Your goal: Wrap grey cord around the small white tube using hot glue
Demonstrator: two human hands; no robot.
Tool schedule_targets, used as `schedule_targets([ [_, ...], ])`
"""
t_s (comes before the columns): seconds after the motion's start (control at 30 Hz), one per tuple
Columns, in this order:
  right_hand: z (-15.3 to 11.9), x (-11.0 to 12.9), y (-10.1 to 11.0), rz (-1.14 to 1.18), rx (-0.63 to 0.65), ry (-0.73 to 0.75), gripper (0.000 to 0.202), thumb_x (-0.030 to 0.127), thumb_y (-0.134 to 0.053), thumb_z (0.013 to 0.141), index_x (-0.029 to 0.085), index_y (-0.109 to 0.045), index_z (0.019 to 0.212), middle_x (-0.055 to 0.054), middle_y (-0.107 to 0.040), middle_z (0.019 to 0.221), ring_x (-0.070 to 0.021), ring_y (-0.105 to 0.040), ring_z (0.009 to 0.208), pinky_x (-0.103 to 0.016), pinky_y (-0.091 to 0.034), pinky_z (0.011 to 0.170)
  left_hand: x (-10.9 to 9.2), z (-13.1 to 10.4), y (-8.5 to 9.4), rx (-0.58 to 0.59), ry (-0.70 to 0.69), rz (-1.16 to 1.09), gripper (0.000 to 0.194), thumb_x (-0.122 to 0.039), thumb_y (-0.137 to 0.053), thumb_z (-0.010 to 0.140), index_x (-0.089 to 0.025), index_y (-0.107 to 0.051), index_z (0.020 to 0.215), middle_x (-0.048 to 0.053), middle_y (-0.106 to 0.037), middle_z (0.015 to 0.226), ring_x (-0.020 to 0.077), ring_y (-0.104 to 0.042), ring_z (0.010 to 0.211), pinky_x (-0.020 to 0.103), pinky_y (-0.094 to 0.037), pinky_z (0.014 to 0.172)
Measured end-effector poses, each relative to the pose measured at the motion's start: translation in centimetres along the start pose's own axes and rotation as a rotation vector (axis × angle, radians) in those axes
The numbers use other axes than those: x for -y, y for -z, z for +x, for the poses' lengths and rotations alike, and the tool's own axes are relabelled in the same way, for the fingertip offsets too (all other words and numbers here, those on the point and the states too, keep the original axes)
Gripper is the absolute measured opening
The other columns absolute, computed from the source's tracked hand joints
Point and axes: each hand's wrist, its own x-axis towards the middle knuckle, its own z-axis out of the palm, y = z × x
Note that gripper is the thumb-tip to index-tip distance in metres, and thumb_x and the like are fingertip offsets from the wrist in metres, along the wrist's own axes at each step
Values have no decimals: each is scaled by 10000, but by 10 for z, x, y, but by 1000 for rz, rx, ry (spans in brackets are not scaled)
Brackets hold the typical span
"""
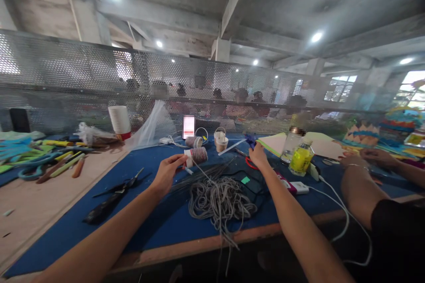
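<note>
My left hand (170, 171) pinches the pale rim of a small cup-shaped spool (198, 155) wound with greyish-pink cord, held above the blue mat. A thin strand runs from it down to a loose heap of grey cord (222, 201) near the table's front edge. My right hand (258, 155) reaches further forward, its fingers closed at a dark purple object (251, 141) whose kind I cannot make out. Red-handled scissors (251, 163) lie just under that hand. A second wound spool (194, 142) and a small paper cup (221, 141) stand behind.
Black-handled pliers (111, 199) lie at left on the blue mat (146, 225). Stacked paper cups (119, 121) and assorted tools are further left. A lit phone (188, 127) leans at the back. A yellow-liquid bottle (301, 158) and white cable stand right, near another person's arms (360, 181).
</note>
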Motion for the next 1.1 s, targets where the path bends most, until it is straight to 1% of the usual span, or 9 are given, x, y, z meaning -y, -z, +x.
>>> schedule_targets([
  [0.1,-2,-6,-7,-76,17,-18,486,181,-424,889,10,-326,1333,-285,-437,1279,-304,-550,1130,-366,-449,891,0,0,0,-16,-35,27,314,-426,-785,625,-163,-735,789,20,-653,702,145,-560,662,259,-451,653],
  [0.47,-14,-4,-24,-278,113,48,372,63,-396,850,-7,-459,1210,-296,-484,1193,-285,-616,1005,-395,-473,854,-1,-2,-3,42,-16,17,287,-396,-783,642,-160,-743,801,36,-671,745,141,-569,684,254,-454,650],
  [0.63,-22,0,-18,-294,110,87,350,60,-418,854,8,-493,1192,-267,-520,1166,-307,-573,1066,-433,-452,879,-2,-3,-4,71,6,-17,285,-374,-787,643,-155,-749,820,33,-673,728,136,-570,668,255,-455,645],
  [0.73,-27,7,-8,-290,51,119,350,143,-474,872,48,-497,1207,-254,-484,1237,-355,-471,1185,-503,-383,951,-1,-2,-4,92,26,-41,266,-354,-781,663,-156,-750,839,38,-680,757,134,-572,695,245,-460,658],
  [0.83,-32,26,2,-92,26,244,310,214,-465,904,114,-524,1191,-209,-488,1272,-323,-428,1237,-478,-332,1007,0,-2,-3,97,29,-58,274,-346,-781,670,-155,-750,865,46,-684,791,133,-572,717,240,-466,670],
  [0.87,-35,34,3,69,99,326,274,222,-456,912,123,-555,1148,-192,-529,1235,-296,-465,1207,-445,-344,1004,0,-2,-3,96,29,-65,279,-345,-783,670,-153,-749,869,48,-684,798,132,-572,718,241,-468,671],
  [0.97,-50,61,4,225,308,483,229,345,-473,926,189,-632,982,-62,-675,995,-169,-626,941,-275,-455,865,-2,-3,-3,89,24,-84,279,-343,-786,671,-145,-747,864,48,-680,806,127,-570,721,238,-469,677],
  [1.03,-64,77,2,505,613,570,274,383,-482,924,163,-627,998,-76,-690,993,-167,-639,931,-275,-464,857,-3,-3,-4,76,18,-92,275,-342,-786,672,-146,-745,861,44,-679,808,127,-572,730,237,-468,684],
  [1.1,-78,89,1,658,782,519,318,400,-557,882,153,-592,1079,-92,-688,1032,-177,-639,954,-286,-473,849,-3,-3,-5,53,25,-97,285,-344,-794,660,-148,-744,861,43,-684,812,131,-579,733,243,-469,691],
])
